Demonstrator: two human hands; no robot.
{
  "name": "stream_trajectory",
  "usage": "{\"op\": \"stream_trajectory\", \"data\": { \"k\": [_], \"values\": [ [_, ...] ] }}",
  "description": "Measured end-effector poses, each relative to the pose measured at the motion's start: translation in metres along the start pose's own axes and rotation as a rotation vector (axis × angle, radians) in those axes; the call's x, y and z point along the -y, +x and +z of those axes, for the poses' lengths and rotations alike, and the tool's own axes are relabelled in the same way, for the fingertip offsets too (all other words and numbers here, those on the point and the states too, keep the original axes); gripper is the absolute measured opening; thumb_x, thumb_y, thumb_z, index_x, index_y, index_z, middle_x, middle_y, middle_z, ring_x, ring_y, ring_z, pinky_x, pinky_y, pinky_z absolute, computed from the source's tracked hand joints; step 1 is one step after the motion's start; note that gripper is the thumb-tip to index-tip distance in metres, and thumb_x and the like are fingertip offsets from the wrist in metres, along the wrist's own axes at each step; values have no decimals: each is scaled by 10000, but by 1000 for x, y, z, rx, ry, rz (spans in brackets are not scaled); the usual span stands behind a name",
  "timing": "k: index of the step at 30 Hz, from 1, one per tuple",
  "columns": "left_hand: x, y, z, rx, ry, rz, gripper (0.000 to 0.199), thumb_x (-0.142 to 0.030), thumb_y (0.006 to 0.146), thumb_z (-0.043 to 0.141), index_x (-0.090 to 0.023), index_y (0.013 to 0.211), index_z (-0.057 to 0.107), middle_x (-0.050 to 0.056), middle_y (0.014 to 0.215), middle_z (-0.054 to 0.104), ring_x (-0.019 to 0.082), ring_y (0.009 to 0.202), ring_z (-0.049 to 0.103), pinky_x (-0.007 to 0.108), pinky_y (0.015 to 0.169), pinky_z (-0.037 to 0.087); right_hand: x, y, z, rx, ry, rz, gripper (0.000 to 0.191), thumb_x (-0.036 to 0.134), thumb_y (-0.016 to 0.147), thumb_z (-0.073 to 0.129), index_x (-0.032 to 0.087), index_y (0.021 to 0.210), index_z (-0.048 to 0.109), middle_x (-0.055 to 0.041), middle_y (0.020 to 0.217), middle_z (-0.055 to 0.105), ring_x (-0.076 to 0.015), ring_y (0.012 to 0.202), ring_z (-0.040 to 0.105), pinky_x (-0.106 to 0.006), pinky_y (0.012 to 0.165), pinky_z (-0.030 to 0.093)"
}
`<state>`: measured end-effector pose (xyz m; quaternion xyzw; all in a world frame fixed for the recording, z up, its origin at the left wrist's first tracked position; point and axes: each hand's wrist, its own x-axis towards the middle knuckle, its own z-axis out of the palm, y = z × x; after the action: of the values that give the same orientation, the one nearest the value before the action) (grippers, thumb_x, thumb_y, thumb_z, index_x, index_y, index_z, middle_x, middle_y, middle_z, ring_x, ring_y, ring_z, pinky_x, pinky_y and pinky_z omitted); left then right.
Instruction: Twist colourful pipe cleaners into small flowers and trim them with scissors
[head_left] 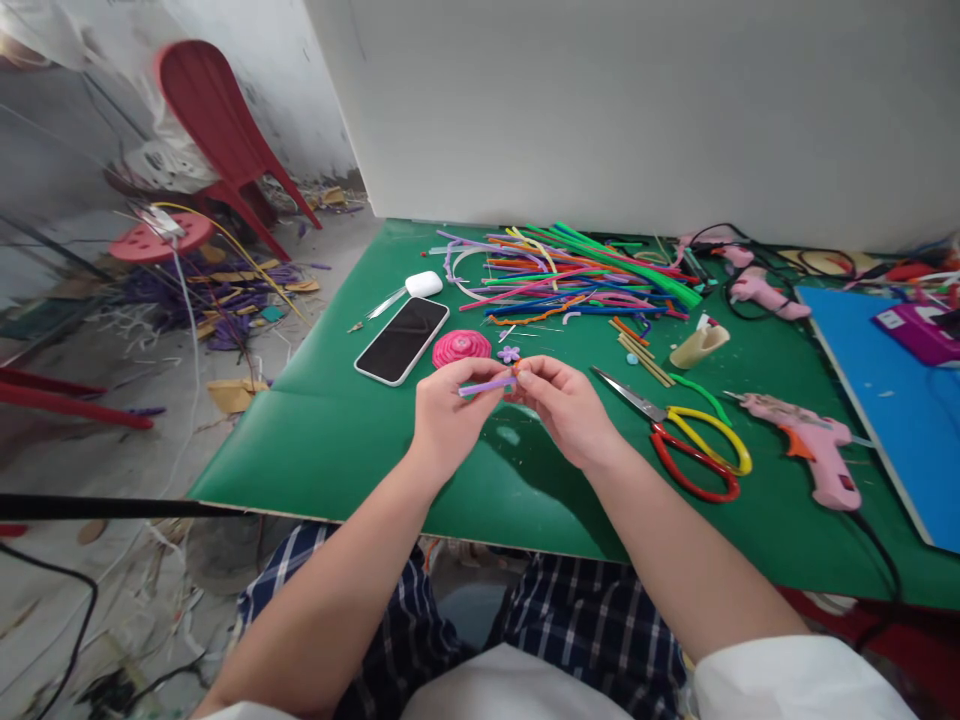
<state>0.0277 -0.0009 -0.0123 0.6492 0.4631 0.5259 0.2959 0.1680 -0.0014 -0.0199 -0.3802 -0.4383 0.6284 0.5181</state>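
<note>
My left hand [456, 405] is closed on a purple pipe cleaner [486, 386], which runs across its fingers toward my right hand. My right hand [559, 398] pinches at the other end of it, the fingertips of both hands nearly touching. A bit of orange shows between the fingertips, too small to make out. Just beyond the hands lies a small purple flower [509, 354], and to its left a round pink coil [462, 349]. Scissors [664, 415] with yellow and red handles lie open right of my right hand.
Many coloured pipe cleaners [577, 275] are heaped at the back of the green table [300, 440]. A phone [403, 340] and white case [424, 284] lie left. On the right are a pink glue gun [817, 445], a beige holder [700, 346] and a blue board [892, 390].
</note>
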Motion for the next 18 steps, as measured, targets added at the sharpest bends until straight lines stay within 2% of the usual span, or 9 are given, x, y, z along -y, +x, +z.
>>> {"op": "stream_trajectory", "data": {
  "k": [3,6,18],
  "values": [
    [1,-5,9,-88,-56,-104,76,-243,713,646,-189,752,680,-5,724,696,132,672,634,228,618,504,-3,0,3,-56,-32,-45,183,357,700,658,201,772,595,9,764,584,-113,720,558,-303,785,472],
    [3,-8,16,-125,-140,-148,105,-264,719,644,-187,776,688,9,760,704,144,701,648,260,673,527,-5,1,5,-135,-82,-98,177,352,700,652,203,768,586,4,762,595,-122,731,564,-310,788,476],
    [2,-8,24,-27,-416,-206,217,-243,672,695,-166,875,687,43,893,712,177,831,663,324,811,531,0,-3,6,-318,-297,-291,90,291,713,645,212,751,627,-1,777,648,-137,753,599,-287,739,480]
  ]
}}
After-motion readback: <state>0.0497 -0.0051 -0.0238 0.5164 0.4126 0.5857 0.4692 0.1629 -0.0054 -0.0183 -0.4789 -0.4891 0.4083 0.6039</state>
